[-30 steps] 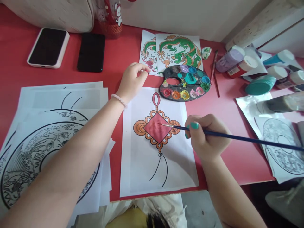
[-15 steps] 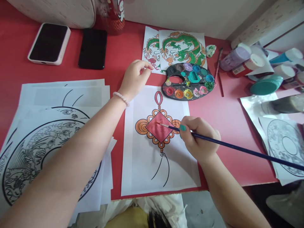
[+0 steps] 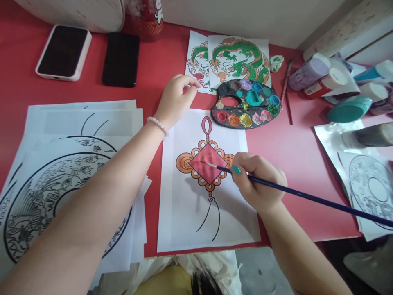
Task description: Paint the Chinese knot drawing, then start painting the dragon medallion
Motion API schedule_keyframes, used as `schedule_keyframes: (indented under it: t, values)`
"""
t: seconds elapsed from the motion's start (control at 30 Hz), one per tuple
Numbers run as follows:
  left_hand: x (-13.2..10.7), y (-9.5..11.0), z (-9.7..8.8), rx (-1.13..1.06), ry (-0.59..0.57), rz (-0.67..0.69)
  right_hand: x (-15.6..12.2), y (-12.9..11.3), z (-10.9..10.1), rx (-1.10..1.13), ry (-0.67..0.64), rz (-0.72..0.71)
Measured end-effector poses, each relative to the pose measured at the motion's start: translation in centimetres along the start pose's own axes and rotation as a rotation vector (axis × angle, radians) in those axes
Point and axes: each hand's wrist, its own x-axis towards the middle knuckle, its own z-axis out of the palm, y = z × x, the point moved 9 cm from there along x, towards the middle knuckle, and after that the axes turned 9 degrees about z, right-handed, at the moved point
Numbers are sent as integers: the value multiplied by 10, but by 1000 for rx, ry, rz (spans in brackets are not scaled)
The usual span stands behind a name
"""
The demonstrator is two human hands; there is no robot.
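Observation:
My right hand [image 3: 256, 182] is closed around a long dark blue paintbrush [image 3: 307, 197]. The brush tip rests on the red diamond of a knot drawing [image 3: 208, 164], which has orange loops around it. That drawing is on a white sheet [image 3: 184, 213] lying on the red table [image 3: 294, 151]. My left hand [image 3: 175, 99] sits at the sheet's top left corner, fingers curled and pressing down near the corner. A pink bead bracelet is on that wrist. A black palette [image 3: 245, 104] with several paint wells lies just beyond the sheet.
A stack of black line drawings [image 3: 61, 176] lies at left. Two phones [image 3: 63, 51] [image 3: 120, 59] rest at the back left. Painted dragon pictures [image 3: 236, 57], a spare brush [image 3: 287, 92] and paint bottles [image 3: 310, 73] are at the back right. More drawings [image 3: 368, 192] lie at right.
My right hand and the brush have shifted slightly left across the red diamond. The view has drifted a little, and my left hand stays at the sheet's corner.

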Motion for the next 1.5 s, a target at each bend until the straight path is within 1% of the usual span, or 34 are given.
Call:
schedule_keyframes:
  t: [0.13, 0.27, 0.47, 0.57, 0.67, 0.73, 0.87, 1.0, 1.03, 1.07, 1.13, 1.2, 1.27, 1.4, 1.5]
  values:
    - [0, -1, 0, 12, 8, -4, 1, 2, -4, -47, 44, 23]
    - [0, -2, 0, 26, 8, -32, 2, 0, 1, -45, -2, 16]
    - [1, -1, 0, 27, -6, -38, 1, -11, 8, 36, -75, -56]
    - [1, -2, 1, 18, -7, -48, 0, -10, 5, 68, -58, -65]
    - [0, -2, 1, 7, -1, -37, 0, -5, -1, 34, 4, -28]
    - [0, -1, 1, 0, 2, -24, 0, -4, -2, 1, 21, -8]
    - [-1, -2, 0, -3, -1, -33, 2, -7, 3, -16, -24, -25]
    - [-1, -1, 1, 2, -13, -28, 0, -14, 7, 69, -80, -93]
    - [-1, -2, 1, 1, -13, -31, 0, -14, 5, 95, -68, -103]
    - [-1, -2, 1, 0, -15, -33, 0, -13, 1, 112, -29, -104]
    - [-1, -2, 1, -1, -14, -37, 0, -5, -14, 117, 115, -82]
    - [0, -1, 1, -2, -16, -28, 0, 8, -31, 68, 278, -18]
    - [0, -1, 1, -4, -18, -24, 1, 24, -43, -34, 375, 75]
    - [-1, -1, 0, -5, -12, -28, 7, 54, -59, -233, 456, 239]
    - [-1, -2, 0, -9, -2, -18, 11, 66, -63, -287, 453, 285]
